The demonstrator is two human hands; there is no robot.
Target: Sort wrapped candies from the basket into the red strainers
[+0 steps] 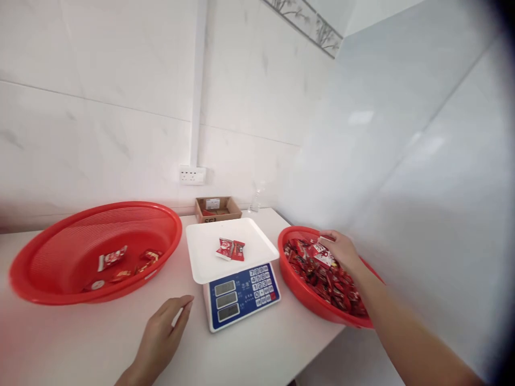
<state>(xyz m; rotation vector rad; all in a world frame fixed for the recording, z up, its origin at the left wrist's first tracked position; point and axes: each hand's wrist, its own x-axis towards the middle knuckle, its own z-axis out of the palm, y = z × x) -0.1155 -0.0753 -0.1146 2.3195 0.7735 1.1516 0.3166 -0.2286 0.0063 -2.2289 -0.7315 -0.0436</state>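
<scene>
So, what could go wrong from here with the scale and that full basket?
The full basket seems to reach past the edge of the table, so pressure from the right hand might tip it. The two packets lie loose on the white tray and could slide if bumped. The left hand is near the scale; brushing it may disturb a reading.

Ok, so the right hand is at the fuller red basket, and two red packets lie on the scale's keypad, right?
Not quite: the head view shows the two red packets on the white tray of the scale. The right hand is indeed at the fuller red basket.
</scene>
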